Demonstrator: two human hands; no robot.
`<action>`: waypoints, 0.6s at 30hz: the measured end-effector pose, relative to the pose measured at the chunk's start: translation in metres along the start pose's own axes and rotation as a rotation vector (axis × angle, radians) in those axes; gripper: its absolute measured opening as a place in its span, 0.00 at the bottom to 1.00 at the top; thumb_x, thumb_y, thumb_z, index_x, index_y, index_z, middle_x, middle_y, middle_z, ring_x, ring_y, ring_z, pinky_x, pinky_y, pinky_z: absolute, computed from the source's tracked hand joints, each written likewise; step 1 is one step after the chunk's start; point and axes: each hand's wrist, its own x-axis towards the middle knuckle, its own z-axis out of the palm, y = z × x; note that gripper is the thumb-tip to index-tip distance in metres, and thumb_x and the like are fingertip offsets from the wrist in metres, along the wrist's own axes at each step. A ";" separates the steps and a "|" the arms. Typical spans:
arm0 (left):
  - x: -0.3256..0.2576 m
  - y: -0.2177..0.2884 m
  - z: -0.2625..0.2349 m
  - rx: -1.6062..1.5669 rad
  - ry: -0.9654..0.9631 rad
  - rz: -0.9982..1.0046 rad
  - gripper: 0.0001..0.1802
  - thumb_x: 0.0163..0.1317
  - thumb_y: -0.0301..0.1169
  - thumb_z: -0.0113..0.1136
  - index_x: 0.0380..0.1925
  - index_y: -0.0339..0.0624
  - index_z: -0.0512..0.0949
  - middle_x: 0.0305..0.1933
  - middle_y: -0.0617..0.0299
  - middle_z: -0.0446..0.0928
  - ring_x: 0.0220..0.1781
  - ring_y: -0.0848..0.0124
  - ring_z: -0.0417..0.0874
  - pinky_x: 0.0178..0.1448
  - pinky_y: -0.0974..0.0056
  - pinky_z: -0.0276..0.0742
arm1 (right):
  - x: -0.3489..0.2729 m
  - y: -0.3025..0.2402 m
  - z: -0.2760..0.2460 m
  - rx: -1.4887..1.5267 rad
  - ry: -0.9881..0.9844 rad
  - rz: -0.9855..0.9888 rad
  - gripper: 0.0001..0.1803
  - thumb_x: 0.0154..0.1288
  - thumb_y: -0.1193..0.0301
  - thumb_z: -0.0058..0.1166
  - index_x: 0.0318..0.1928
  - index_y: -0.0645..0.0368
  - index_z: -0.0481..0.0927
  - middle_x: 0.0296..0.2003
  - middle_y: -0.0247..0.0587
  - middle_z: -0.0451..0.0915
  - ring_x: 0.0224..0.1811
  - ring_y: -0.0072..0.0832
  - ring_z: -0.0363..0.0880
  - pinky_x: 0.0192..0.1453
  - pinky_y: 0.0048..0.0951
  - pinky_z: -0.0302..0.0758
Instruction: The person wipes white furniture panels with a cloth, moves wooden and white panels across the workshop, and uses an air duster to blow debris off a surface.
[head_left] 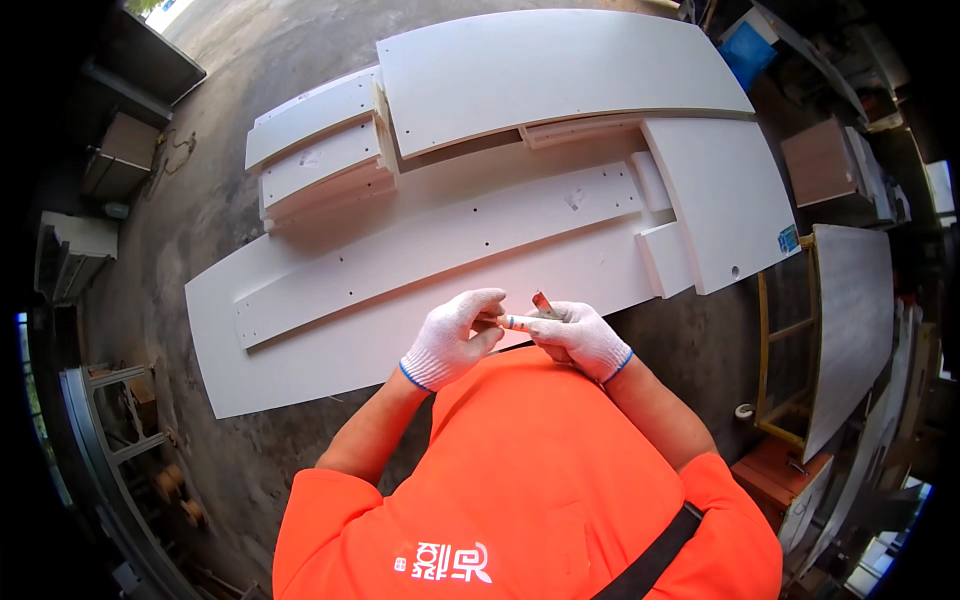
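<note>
Both my hands wear white knit gloves with blue cuffs and meet just above the near edge of a large white panel (270, 375). Fingers curled, my left hand (450, 340) pinches the left end of a small white tube (517, 322) with a coloured band. My right hand (588, 342) is closed around the tube's other end. A short reddish stick-like piece (543, 303) juts up from the right hand; whether it belongs to the tube I cannot tell. Beyond my hands, a long narrow white board (420, 255) with drilled holes lies on the panel.
A big white board (560, 65) rests at the back, over other pieces. Stacked short boards (320, 150) sit at the back left, and another board (725, 200) lies right. A yellow-framed panel (850, 330) stands at far right, above an orange-brown cabinet (780, 470).
</note>
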 end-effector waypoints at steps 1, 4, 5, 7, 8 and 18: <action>-0.001 0.003 0.000 -0.140 0.009 -0.118 0.15 0.66 0.21 0.61 0.53 0.34 0.76 0.35 0.59 0.82 0.36 0.72 0.85 0.41 0.67 0.83 | -0.002 -0.004 0.001 -0.020 0.002 -0.027 0.16 0.69 0.67 0.62 0.50 0.66 0.85 0.28 0.24 0.74 0.26 0.11 0.65 0.28 0.16 0.60; 0.002 0.012 -0.019 -0.316 -0.181 -0.521 0.10 0.73 0.30 0.56 0.45 0.34 0.79 0.33 0.62 0.80 0.30 0.76 0.81 0.34 0.69 0.79 | 0.001 -0.005 -0.001 -0.128 -0.004 -0.120 0.15 0.69 0.70 0.61 0.51 0.68 0.84 0.32 0.27 0.78 0.31 0.13 0.71 0.34 0.16 0.67; 0.002 0.013 -0.019 -0.296 -0.191 -0.521 0.11 0.74 0.32 0.55 0.43 0.33 0.79 0.32 0.62 0.80 0.28 0.77 0.80 0.32 0.70 0.77 | 0.004 -0.002 -0.003 -0.171 -0.009 -0.155 0.15 0.69 0.71 0.61 0.52 0.68 0.84 0.34 0.29 0.79 0.33 0.13 0.73 0.36 0.17 0.70; -0.002 0.015 -0.017 -0.258 -0.209 -0.520 0.15 0.76 0.36 0.52 0.38 0.33 0.80 0.29 0.63 0.78 0.25 0.79 0.76 0.29 0.71 0.72 | 0.005 -0.003 -0.004 -0.237 -0.048 -0.191 0.15 0.69 0.72 0.61 0.53 0.69 0.83 0.38 0.32 0.82 0.38 0.15 0.77 0.43 0.18 0.74; -0.004 0.015 -0.015 -0.240 -0.187 -0.513 0.15 0.76 0.35 0.53 0.37 0.33 0.80 0.28 0.64 0.78 0.24 0.79 0.76 0.29 0.71 0.72 | 0.002 -0.009 0.002 -0.260 -0.037 -0.173 0.16 0.70 0.72 0.61 0.53 0.69 0.84 0.38 0.32 0.82 0.38 0.15 0.78 0.44 0.18 0.75; -0.011 0.021 0.011 -0.074 -0.073 -0.398 0.10 0.70 0.29 0.59 0.32 0.34 0.82 0.24 0.64 0.77 0.26 0.78 0.75 0.31 0.69 0.72 | 0.018 -0.006 -0.025 -0.409 -0.144 -0.078 0.16 0.67 0.62 0.66 0.38 0.66 0.86 0.25 0.25 0.74 0.27 0.12 0.67 0.32 0.18 0.65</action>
